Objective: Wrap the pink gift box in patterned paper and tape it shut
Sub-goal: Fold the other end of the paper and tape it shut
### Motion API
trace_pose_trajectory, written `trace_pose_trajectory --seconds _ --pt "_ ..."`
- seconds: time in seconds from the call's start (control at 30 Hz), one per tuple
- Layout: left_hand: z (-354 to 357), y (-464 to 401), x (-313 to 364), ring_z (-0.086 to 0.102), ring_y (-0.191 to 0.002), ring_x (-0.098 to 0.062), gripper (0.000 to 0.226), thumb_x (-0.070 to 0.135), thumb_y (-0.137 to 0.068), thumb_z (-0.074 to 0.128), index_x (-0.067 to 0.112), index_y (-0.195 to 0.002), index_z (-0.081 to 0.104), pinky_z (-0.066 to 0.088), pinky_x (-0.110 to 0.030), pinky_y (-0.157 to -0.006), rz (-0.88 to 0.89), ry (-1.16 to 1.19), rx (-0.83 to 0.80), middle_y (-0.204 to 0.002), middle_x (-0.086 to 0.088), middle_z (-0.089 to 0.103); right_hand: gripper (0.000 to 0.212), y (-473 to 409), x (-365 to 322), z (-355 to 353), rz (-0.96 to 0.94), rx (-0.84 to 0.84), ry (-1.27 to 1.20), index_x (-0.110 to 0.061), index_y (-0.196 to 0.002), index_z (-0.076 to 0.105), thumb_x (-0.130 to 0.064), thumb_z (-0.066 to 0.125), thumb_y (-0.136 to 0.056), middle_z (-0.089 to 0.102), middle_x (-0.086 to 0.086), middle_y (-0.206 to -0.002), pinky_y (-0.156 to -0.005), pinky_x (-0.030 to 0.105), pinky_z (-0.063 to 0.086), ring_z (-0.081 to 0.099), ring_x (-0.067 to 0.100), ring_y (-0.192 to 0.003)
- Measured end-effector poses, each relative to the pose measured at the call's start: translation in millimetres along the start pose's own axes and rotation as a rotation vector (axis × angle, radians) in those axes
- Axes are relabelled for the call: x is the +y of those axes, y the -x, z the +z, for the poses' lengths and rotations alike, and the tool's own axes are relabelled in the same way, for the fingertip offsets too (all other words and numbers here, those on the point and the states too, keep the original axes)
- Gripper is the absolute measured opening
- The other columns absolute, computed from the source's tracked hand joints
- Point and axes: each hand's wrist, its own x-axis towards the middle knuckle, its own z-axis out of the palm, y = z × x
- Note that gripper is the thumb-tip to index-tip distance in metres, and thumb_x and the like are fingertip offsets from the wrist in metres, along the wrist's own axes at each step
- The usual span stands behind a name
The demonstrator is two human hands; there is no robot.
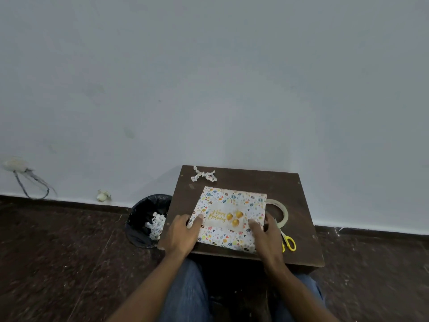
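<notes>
Dark wooden table (290, 189) against pale wall. Box under patterned paper (229, 205) at table centre. My left hand (180, 235) and right hand (267, 235), fingers flat, press paper. Folding step, I judge; next needs tape roll (282, 209), just right.

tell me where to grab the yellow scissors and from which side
Take the yellow scissors by the handle loops, coming from the right. They lie flat on the table with loops toward the front edge, while the right hand and tape roll crowd the blade end.
</notes>
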Motion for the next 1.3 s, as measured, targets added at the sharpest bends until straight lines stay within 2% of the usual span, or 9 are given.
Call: trace_pose_trajectory --seconds 0.13,0.27,0.6,0.77,0.9,0.97,1.07,1.17,1.3 --pt "22.8 -22.0 40.0 0.06 -0.091 -0.018 0.035 0.048 -0.092 0.06 0.014 -0.096 0.069 0.048 -0.032 -0.077 0.014 0.305 -0.071 -0.097 -0.001 0.062 0.029 -56.5 -40.1 -35.8 -0.103 0.049 0.057 -0.021 -0.117 0.068 -0.025 0.07 -0.088 0.073 -0.005 -0.098 -0.081 0.044 0.059 0.071 0.017 -0.088" --pt "47.1 -46.3 97.4 0.061 -0.082 -0.01 0.024 0.033 -0.093 0.065 0.015 -0.108 0.069 0.051 -0.027 -0.061 -0.145 0.635 -0.268 -0.094 0.005 0.069 0.032 -117.1 -54.6 -61.3 -0.033 0.166 0.158 -0.016 -0.116 0.071 -0.034 0.069 -0.09 0.072 0.0 -0.095 -0.084 0.042 0.057 0.068 0.02 -0.088" --pt "95.6 -95.2 119.3 0.059 -0.081 -0.01 0.007 0.023 -0.093 0.067 0.016 -0.091 0.068 0.046 -0.026 -0.065 -0.227 0.679 -0.265 -0.087 0.004 0.068 0.032 -196.5 -28.6 -64.4 0.032 0.086 0.215 -0.013 -0.122 0.069 -0.029 0.065 -0.094 0.071 0.007 -0.114 -0.081 0.03 0.048 0.064 0.021 -0.095" --pt "115.9 -100.0 105.9 0.067 -0.092 -0.013 0.021 0.023 -0.092 0.068 0.015 -0.111 0.071 0.052 -0.029 -0.079 -0.207 0.672 -0.223 -0.099 0.003 0.073 0.036 -202.4 -23.8 -59.6 0.032 0.101 0.313 -0.02 -0.129 0.065 -0.034 0.06 -0.095 0.068 0.003 -0.121 -0.091 0.032 0.05 0.063 0.026 -0.111" --pt "126.1 -70.9 98.3 0.051 -0.126 -0.021 0.051 0.036 -0.088 0.066 0.019 -0.135 0.056 0.045 -0.043 -0.102 0.1 0.281 -0.027 -0.136 0.001 0.053 0.04 -202.4 -20.8 -62.4 0.027 0.1 0.346 -0.018 -0.13 0.06 -0.035 0.062 -0.094 0.064 0.005 -0.127 -0.097 0.039 0.049 0.06 0.028 -0.117" --pt "129.8 -42.3 95.5 0.052 -0.117 -0.02 0.04 0.03 -0.088 0.065 0.022 -0.127 0.06 0.046 -0.042 -0.089 0.427 0.028 0.159 -0.129 0.001 0.054 0.044 -203.6 -24.1 -66.8 0.068 0.083 0.315 -0.012 -0.134 0.056 -0.028 0.064 -0.094 0.062 0.007 -0.13 -0.099 0.038 0.048 0.058 0.028 -0.119" --pt "142.8 -11.8 92.8 0.055 -0.104 -0.012 0.032 0.048 -0.085 0.058 0.031 -0.111 0.064 0.045 -0.033 -0.08 0.904 -0.196 -0.026 -0.11 0.013 0.06 0.053 -208.6 -28.3 -72.2 0.15 0.038 0.244 -0.011 -0.139 0.05 -0.02 0.066 -0.089 0.058 0.009 -0.136 -0.104 0.042 0.047 0.056 0.028 -0.122" --pt "159.3 -3.2 90.9 0.057 -0.102 -0.008 0.049 0.067 -0.081 0.051 0.029 -0.108 0.068 0.047 -0.031 -0.086 1.007 -0.372 -0.223 -0.105 0.015 0.061 0.053 -206.9 -32.0 -76.6 0.19 0.002 0.181 -0.01 -0.136 0.052 -0.016 0.069 -0.086 0.058 0.01 -0.135 -0.103 0.046 0.048 0.057 0.028 -0.119" --pt "158.3 6.1 90.5 0.06 -0.09 -0.009 0.036 0.057 -0.079 0.049 0.032 -0.099 0.067 0.051 -0.031 -0.084 0.946 -0.403 -0.219 -0.095 0.013 0.057 0.048 -181.8 -36.1 -83.6 0.061 0.082 0.238 -0.011 -0.135 0.054 -0.018 0.067 -0.089 0.059 0.006 -0.131 -0.101 0.036 0.046 0.057 0.023 -0.119"
